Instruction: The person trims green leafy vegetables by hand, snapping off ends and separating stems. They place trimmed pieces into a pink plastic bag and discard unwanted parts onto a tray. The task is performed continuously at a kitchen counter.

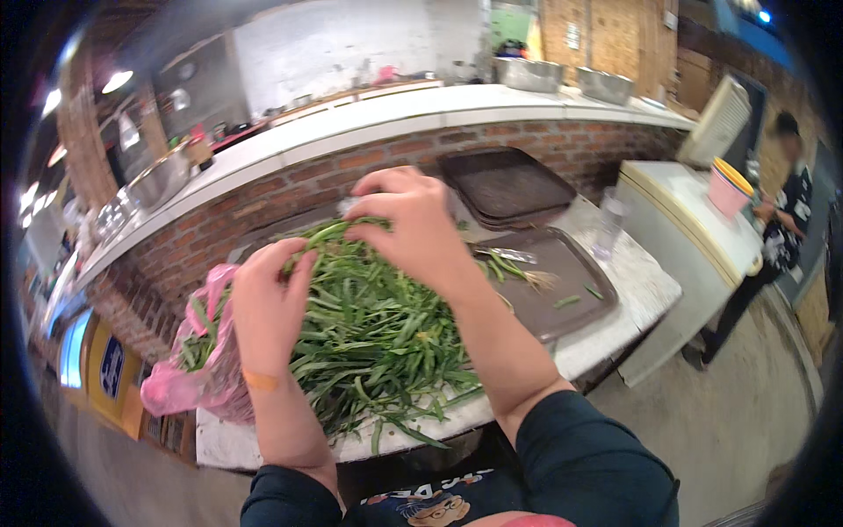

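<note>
A green vegetable stem (327, 232) spans the gap between my two hands, above a large heap of leafy greens (375, 329). My left hand (273, 290) pinches its left end between thumb and fingers. At the stem's right end, the thumb and fingers of my right hand (411, 221) close on it. Long narrow leaves spread over the white table (227, 438) and reach its front edge. Beside my left forearm sits a pink plastic bag (204, 388) with more greens inside. My fingers partly hide the stem's ends.
Right of the heap, a brown tray (566, 316) holds several cut stems and rooted ends (540, 280). Stacked dark trays (507, 184) lie behind it. A clear cup (609, 227) stands near a white chest freezer (691, 217). A brick counter (395, 151) runs behind; a person (784, 204) stands far right.
</note>
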Tool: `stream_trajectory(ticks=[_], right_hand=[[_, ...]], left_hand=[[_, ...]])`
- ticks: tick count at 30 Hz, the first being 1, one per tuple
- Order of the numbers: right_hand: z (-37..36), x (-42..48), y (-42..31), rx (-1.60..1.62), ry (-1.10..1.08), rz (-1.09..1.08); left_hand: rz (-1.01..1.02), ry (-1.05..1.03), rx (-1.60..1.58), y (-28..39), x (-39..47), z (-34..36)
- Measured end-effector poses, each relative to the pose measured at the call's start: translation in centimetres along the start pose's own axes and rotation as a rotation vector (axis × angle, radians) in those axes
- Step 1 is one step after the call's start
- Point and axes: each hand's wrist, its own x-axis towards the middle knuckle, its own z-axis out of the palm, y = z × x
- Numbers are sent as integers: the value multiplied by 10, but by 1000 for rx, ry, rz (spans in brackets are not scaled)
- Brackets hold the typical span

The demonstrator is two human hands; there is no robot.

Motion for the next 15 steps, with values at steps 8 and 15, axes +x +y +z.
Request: stream_trajectory(ticks=[8,15], right_hand=[[25,-5,-4,98,-11,58],[25,-4,-5,242,-80,84]], left_hand=[[-119,-179,-200,2,1,12],[-110,-159,-180,3,0,13]])
